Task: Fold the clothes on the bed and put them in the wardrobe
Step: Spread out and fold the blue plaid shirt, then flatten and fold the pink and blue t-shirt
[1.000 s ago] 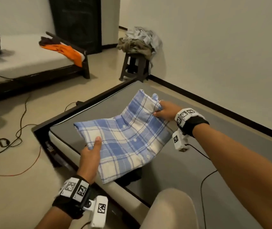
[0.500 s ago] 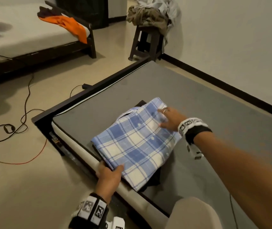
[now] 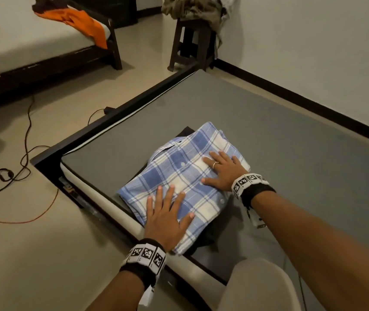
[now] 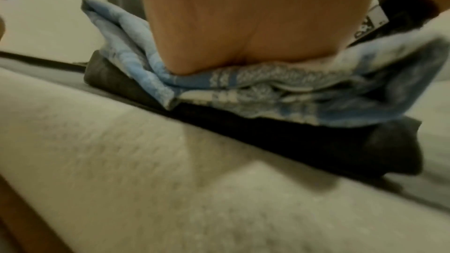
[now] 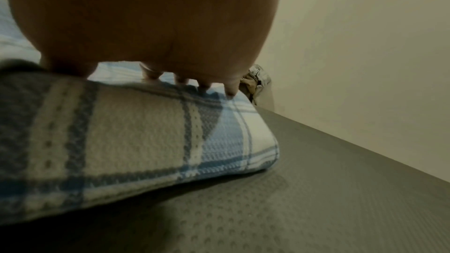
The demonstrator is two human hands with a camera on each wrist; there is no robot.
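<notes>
Both grips are lying flat with fingers spread, left hand (image 3: 165, 218) and right hand (image 3: 221, 171) pressing the folded plaid shirt (image 3: 185, 176) onto a dark garment (image 4: 316, 141) near the mattress (image 3: 269, 131) edge.

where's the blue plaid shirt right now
Folded blue plaid shirt lies on a dark garment at the grey mattress's near corner, both hands flat on it.

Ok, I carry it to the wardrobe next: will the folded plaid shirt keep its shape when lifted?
Probably not unsupported. The plaid shirt is soft woven cloth; its layered edges already gape in the left wrist view, so it would likely sag. It dents under the left hand and right hand, suggesting it is light. Lying on a dark folded garment, it may slide.
</notes>
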